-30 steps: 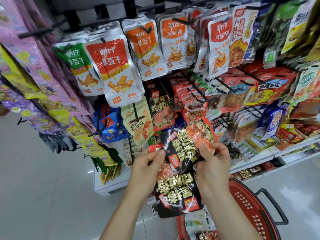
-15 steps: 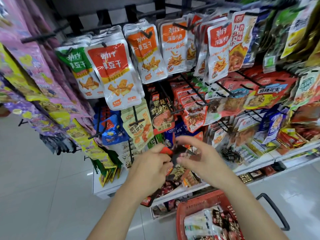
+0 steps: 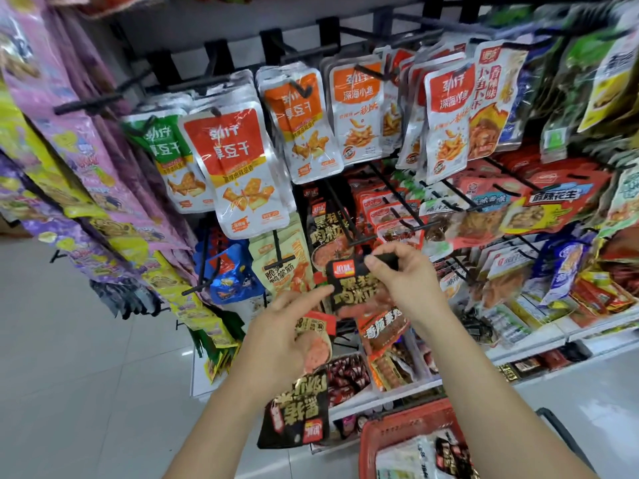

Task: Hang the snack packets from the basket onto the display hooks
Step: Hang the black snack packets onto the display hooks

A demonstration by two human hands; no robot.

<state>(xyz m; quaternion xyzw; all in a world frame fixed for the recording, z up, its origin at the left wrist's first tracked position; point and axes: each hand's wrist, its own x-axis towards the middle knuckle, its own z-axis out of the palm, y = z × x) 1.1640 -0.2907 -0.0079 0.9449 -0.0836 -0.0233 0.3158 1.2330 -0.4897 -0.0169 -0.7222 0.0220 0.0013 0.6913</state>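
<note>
My right hand (image 3: 409, 281) pinches the black packet's (image 3: 356, 283) top edge to aim it at the hook (image 3: 349, 226) — left hand (image 3: 287, 337) clamps spare packets (image 3: 301, 406), ready.

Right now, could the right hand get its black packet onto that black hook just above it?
Probably yes. The right hand pinches the black packet's top close below the hook's free tip, with nothing between them. The left hand holds other packets lower down.
</note>
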